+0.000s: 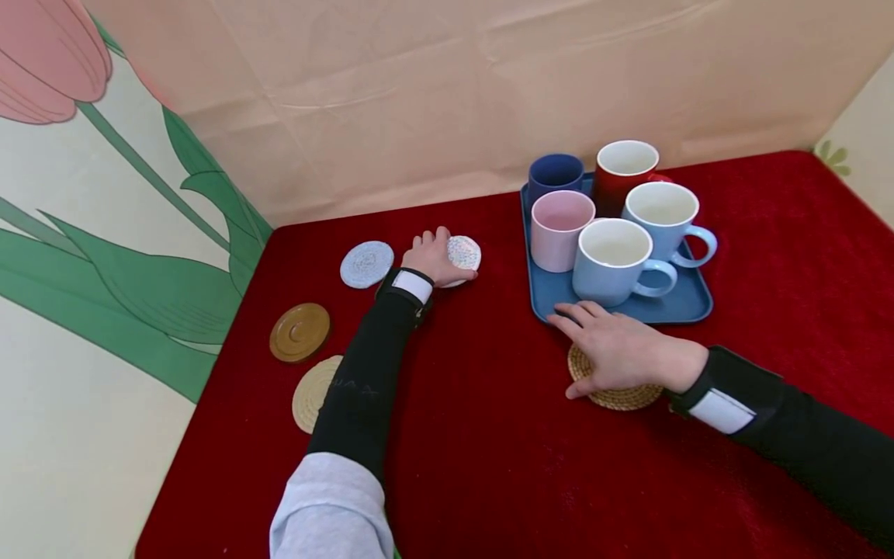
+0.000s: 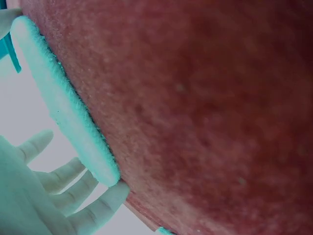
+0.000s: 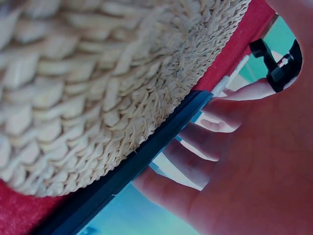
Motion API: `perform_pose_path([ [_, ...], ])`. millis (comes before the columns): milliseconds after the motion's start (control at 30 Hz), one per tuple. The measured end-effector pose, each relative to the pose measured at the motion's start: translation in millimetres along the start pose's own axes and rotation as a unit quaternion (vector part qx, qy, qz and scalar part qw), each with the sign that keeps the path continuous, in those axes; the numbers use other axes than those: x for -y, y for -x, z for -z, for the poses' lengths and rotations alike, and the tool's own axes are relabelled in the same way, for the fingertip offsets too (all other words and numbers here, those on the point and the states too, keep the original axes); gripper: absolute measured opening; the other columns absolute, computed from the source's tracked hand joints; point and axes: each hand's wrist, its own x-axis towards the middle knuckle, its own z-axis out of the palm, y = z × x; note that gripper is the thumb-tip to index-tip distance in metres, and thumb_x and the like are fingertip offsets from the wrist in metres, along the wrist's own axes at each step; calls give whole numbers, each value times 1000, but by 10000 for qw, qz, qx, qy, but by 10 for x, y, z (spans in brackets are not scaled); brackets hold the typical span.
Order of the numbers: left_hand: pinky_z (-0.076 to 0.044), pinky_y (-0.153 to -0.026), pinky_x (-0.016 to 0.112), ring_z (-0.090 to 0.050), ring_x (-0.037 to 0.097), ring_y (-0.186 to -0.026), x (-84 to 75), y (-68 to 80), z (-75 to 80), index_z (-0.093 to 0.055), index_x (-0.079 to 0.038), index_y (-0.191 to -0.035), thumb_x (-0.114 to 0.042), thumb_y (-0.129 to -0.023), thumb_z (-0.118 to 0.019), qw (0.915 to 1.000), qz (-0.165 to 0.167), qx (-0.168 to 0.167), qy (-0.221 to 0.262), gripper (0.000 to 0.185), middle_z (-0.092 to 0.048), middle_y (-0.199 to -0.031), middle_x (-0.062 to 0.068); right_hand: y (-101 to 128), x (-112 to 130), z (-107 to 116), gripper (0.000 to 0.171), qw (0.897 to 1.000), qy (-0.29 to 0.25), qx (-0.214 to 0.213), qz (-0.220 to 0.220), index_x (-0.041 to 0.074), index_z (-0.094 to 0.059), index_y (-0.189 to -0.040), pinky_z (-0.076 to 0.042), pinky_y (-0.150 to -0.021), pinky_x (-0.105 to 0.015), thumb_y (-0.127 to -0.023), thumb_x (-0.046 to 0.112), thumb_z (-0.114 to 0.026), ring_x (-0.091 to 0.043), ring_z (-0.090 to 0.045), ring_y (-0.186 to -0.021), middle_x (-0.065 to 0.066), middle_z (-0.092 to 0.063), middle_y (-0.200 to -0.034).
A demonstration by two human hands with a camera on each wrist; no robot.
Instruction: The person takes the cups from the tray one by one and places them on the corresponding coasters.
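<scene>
My left hand (image 1: 434,258) spans a round white glittery coaster (image 1: 464,256) on the red cloth. In the left wrist view its thumb is at one end of the coaster's rim (image 2: 68,107), and a fingertip at the other. Over a brown woven coaster (image 1: 625,397), my right hand (image 1: 621,349) spreads its fingers, their tips near the blue tray's front edge. The right wrist view has the woven coaster (image 3: 107,93) close up, with the fingers (image 3: 168,193) extended beyond it, overlapping the tray's edge.
The blue tray (image 1: 552,291) carries several mugs, among them a pink cup (image 1: 556,244) and a light blue mug (image 1: 608,276). Left of the hands lie a pale blue coaster (image 1: 366,264), a brown wooden coaster (image 1: 299,332) and a beige coaster (image 1: 314,392), partly behind the left sleeve.
</scene>
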Motion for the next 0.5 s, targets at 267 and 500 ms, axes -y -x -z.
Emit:
perform_pose_path([
  [267, -48, -81, 39, -45, 28, -110, -34, -11, 9, -37, -10, -130, -68, -74, -66, 9998, 13, 117, -144, 86, -47, -125, 14, -4, -3, 1, 108, 10000, -3, -23, 8, 4, -37, -147, -38, -95, -64, -69, 69, -72, -44, -30, -132, -22, -32, -150],
  [500, -48, -82, 39, -45, 28, -111, -44, -21, 26, -35, -10, -131, -68, -73, -67, 9998, 44, 146, -146, 87, -46, -125, 15, 7, 3, -1, 107, 10000, 0, -4, -27, 4, -37, -148, -38, -96, -64, -69, 68, -73, -43, -29, -133, -22, -32, -151],
])
